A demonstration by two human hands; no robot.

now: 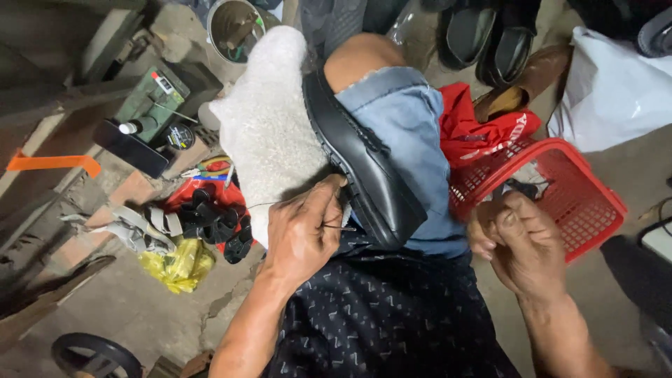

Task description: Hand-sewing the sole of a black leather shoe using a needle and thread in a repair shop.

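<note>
A black shoe [364, 175] lies across my lap, sole edge turned up, running from about 11 o'clock down to 5 o'clock over my blue denim shorts [413, 140]. A white fleecy cloth [269, 126] is bunched against the shoe's left side, reaching up toward 12 o'clock.

My left hand [304, 231] sits at the near end of the shoe, at roughly 7 o'clock from it. Its grip is closed, fingers pinched together on a thin needle or awl [339, 227] that points toward the sole edge; a fine thread [280, 202] runs off to the left from the fingertips. The fingertips touch the shoe and the cloth where the two meet.

My right hand [514, 238] is well apart from the shoe, out at 3 o'clock from my left hand, curled into a tight fist. I cannot tell what it is clamped on; nothing shows between the fingers.

Just behind that fist stands a red plastic basket [595, 203], with a red cloth [469, 126] at its 10 o'clock. On the floor at 9 o'clock from my left hand lie black sandals [217, 224], a yellow bag [178, 266] and a pair of grey sandals [136, 231].
</note>
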